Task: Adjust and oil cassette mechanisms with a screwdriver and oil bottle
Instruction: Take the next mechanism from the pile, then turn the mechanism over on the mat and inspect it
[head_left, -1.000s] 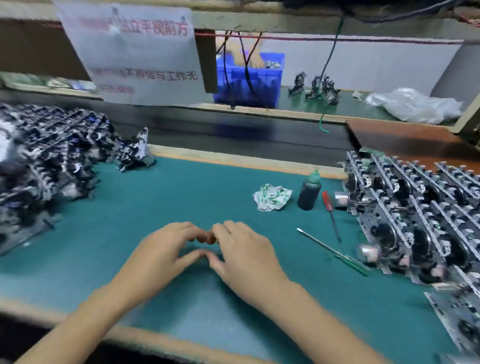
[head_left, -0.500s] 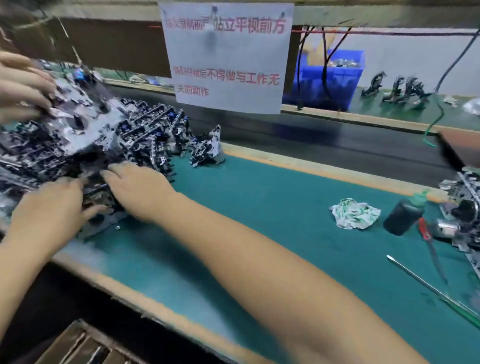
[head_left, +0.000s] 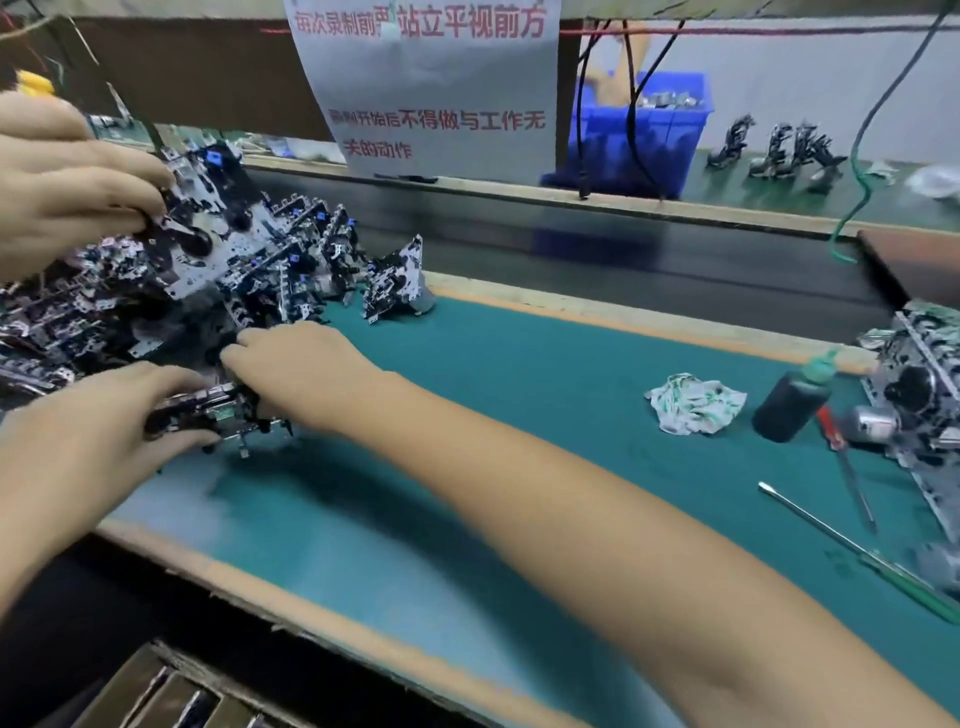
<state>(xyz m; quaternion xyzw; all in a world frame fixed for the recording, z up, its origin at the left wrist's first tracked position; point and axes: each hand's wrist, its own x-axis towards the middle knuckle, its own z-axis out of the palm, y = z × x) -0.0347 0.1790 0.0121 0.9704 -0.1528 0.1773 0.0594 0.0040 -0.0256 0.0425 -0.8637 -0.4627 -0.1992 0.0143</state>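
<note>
Left hand: the left hand (head_left: 78, 447) sits nearest, at the worktop's front-left edge, its fingers curled round the near end of a single cassette mechanism (head_left: 208, 410).
Right hand: the right hand (head_left: 301, 364) reaches across from the right and grips the far end of the same mechanism, so both hands hold it at the foot of the heap.
Worktop: the green worktop (head_left: 493, 415) carries everything.
Tools: the oil bottle (head_left: 792, 405), dark with a green cap, stands well apart to the right; the red-handled screwdriver (head_left: 844, 457) lies just beside it, a green-handled screwdriver (head_left: 852, 551) nearer the front edge, a crumpled rag (head_left: 693, 400) to the bottle's left. None is in hand.
Unworked heap: a pile of mechanisms (head_left: 171, 280) fills the left side.
Right stack: a row of mechanisms (head_left: 919, 395) stands at the right edge, presumably finished ones.
Other person: another person's hand (head_left: 67, 192) holds a piece at the pile's top.
Progress: judging by this, one unit is only being fetched; adjusting and oiling it remain, with many more waiting.
</note>
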